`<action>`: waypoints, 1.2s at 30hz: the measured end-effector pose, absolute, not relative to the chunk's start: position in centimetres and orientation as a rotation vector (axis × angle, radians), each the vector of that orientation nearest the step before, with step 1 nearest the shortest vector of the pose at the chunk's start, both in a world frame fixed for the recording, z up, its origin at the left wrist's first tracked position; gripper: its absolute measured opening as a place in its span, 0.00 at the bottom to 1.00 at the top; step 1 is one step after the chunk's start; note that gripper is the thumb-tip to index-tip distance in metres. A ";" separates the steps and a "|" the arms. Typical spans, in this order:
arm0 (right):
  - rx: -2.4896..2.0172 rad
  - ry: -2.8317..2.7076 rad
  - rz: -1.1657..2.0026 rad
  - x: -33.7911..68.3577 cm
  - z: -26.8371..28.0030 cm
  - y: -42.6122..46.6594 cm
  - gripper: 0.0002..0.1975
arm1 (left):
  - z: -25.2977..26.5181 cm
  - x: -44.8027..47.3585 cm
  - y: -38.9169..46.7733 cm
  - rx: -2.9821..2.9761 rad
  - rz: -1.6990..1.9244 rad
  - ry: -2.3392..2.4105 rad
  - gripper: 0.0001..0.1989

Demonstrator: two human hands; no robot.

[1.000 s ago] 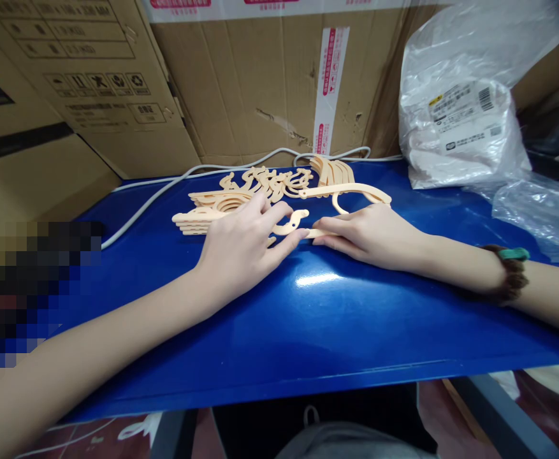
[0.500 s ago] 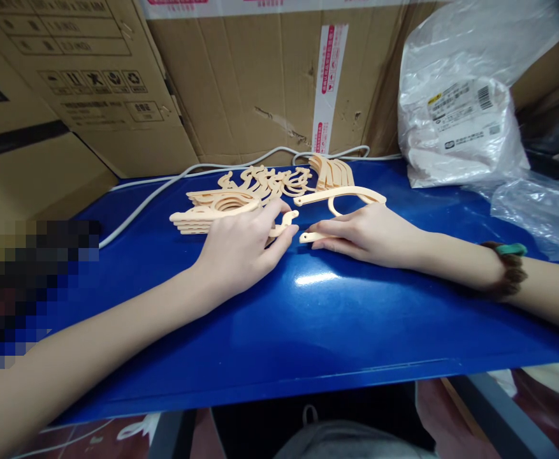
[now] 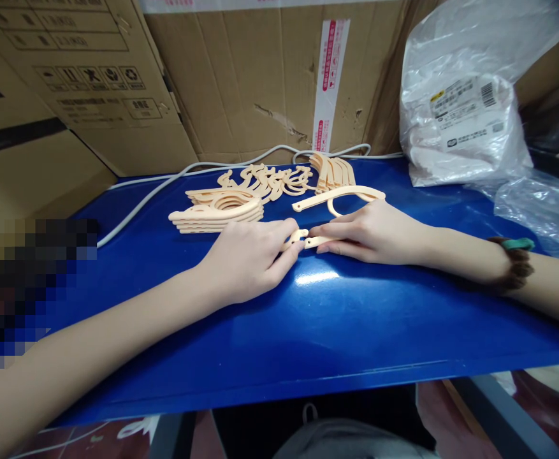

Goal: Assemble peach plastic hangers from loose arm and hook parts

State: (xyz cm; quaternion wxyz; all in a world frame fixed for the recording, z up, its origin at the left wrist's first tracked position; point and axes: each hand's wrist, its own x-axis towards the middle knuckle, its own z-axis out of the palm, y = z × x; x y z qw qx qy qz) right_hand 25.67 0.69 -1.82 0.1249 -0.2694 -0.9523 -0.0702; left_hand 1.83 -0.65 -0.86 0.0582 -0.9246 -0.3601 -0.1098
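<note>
My left hand [image 3: 245,260] pinches a cream plastic hanger hook [image 3: 299,236] between thumb and fingers, with most of it hidden by the hand. My right hand [image 3: 365,231] is closed around a hanger arm [image 3: 312,242], whose holed end sticks out past the fingertips. The tips of the two pieces meet or nearly meet; whether they are joined, I cannot tell. Just behind my right hand lies another hanger arm [image 3: 336,194]. Beyond my left hand sits a stack of folded hangers [image 3: 219,213]. Loose hanger hooks [image 3: 264,182] and several upright hanger arms [image 3: 335,172] lie farther back.
The blue tabletop [image 3: 279,338] has a front edge near my body. Cardboard boxes [image 3: 241,70] stand along the back and left. A white cable [image 3: 152,199] runs behind the parts. At the back right sits a clear plastic bag [image 3: 465,127] with a label.
My left hand has moved right and slightly nearer to me, bringing the hanger hook up to the end of the hanger arm. My right hand has barely moved.
</note>
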 end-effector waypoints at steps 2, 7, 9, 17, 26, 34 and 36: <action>-0.782 -2.773 -0.225 25.7 -1.9 0.7 0.19 | -1.0 1.8 -0.6 -2.828 -0.316 -1.062 0.15; -0.746 -2.801 -0.302 25.4 -2.0 -0.2 0.18 | -1.2 1.6 -0.5 -2.934 -0.295 -0.848 0.15; -0.733 -2.806 -0.350 25.2 -1.9 -0.6 0.19 | -1.2 1.6 -0.5 -2.937 -0.265 -0.815 0.14; -0.761 -2.763 -0.377 24.9 -1.8 -0.8 0.24 | -0.9 1.6 -0.6 -2.935 -0.270 -0.826 0.15; -0.811 -2.729 -0.313 25.1 -2.0 -0.9 0.21 | -0.6 1.5 -0.1 -2.976 -0.244 -0.970 0.18; -0.742 -2.708 -0.334 25.1 -2.1 -0.9 0.17 | -0.4 1.4 0.3 -3.082 -0.264 -1.002 0.19; -0.740 -2.695 -0.361 25.1 -2.0 -0.9 0.17 | -0.3 1.4 0.3 -3.095 -0.261 -1.010 0.19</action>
